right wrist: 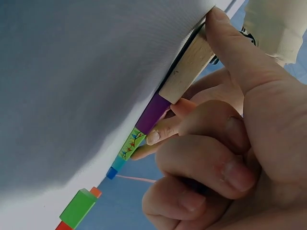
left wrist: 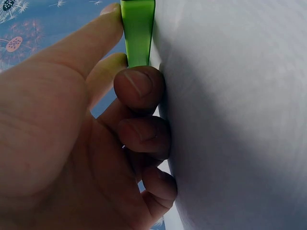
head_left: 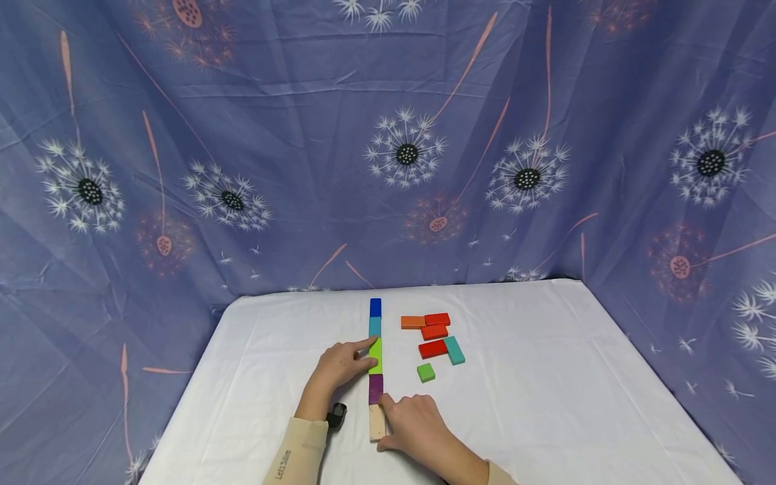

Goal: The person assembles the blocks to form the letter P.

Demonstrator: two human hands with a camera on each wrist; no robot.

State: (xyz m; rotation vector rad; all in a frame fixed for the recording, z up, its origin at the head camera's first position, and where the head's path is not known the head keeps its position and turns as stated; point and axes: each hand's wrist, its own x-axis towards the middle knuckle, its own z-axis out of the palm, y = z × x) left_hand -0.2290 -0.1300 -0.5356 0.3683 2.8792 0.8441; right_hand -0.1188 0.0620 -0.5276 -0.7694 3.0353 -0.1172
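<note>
**Block row: both hands grasping**

Wooden block (head_left: 376, 424) at near end of row on tabletop (head_left: 545, 391); right hand (head_left: 419, 423) has its grip closed on it. Purple block (head_left: 376, 389) abuts; next, lime block (head_left: 378, 355), grasped by left hand (head_left: 341, 362). Beyond: teal block (head_left: 375, 326), blue block (head_left: 376, 308). Right of row: three red blocks (head_left: 433, 349), orange block (head_left: 413, 322), second teal block (head_left: 455, 351), small green block (head_left: 426, 372).

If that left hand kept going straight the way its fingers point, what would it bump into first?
The lime-green block, which the left hand seems to be touching. Past it, a loose red block may come next, though the exact line is unclear.
</note>
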